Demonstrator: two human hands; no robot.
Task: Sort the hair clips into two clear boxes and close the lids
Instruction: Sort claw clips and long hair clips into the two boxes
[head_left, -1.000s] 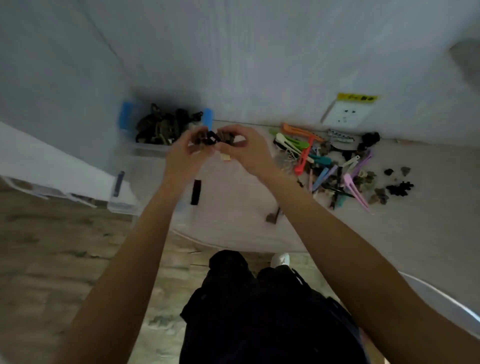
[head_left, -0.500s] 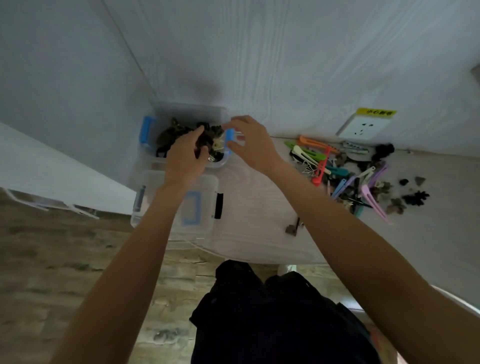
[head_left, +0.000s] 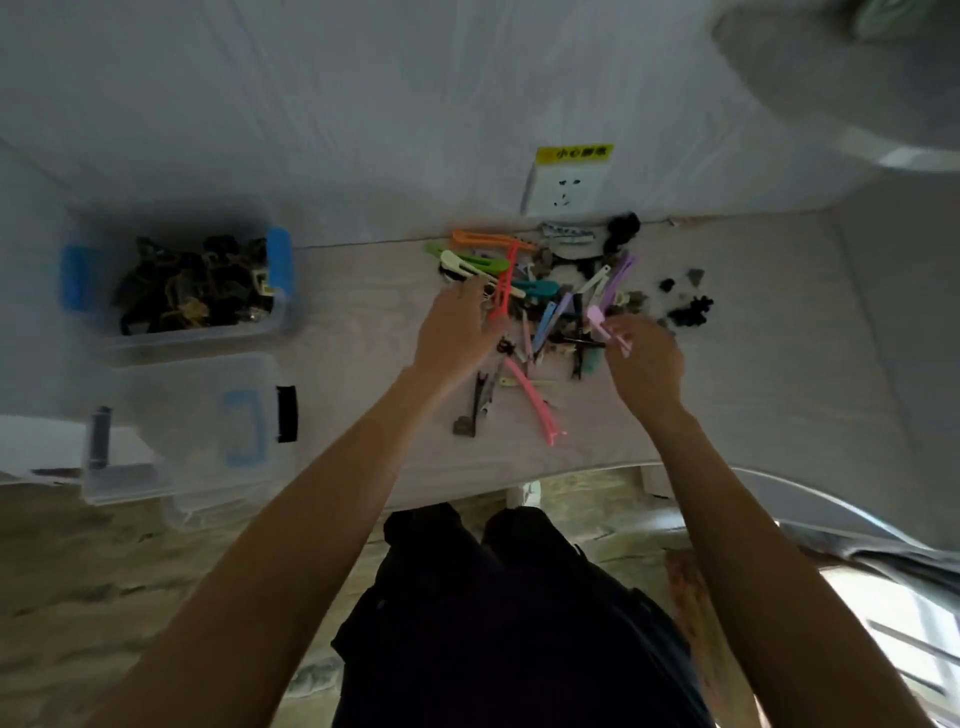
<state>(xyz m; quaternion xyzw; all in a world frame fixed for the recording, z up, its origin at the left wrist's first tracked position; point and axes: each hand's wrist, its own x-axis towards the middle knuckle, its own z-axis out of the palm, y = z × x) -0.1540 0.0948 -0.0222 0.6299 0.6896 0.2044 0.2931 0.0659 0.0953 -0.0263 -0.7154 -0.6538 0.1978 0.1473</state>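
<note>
Both hands have left the open box (head_left: 176, 332) of dark clips (head_left: 192, 286) — my left hand (head_left: 457, 332) hovers loose-fingered over the coloured clips (head_left: 540, 296) on the pale table (head_left: 363, 312), my right hand (head_left: 644, 364) pinching a pink clip (head_left: 602, 325).

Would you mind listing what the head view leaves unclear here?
- Left hand: fingertips buried in the clip pile; grasp unclear.
- Right hand: seen from behind; whether it grips the pink clip is unclear.
- Near box: blurred; contents unreadable.
- Far box: dark clips merge together.

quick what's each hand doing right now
Left hand: open, reaching into the clip pile, holding nothing visible.
Right hand: pinching a pink clip.
</note>
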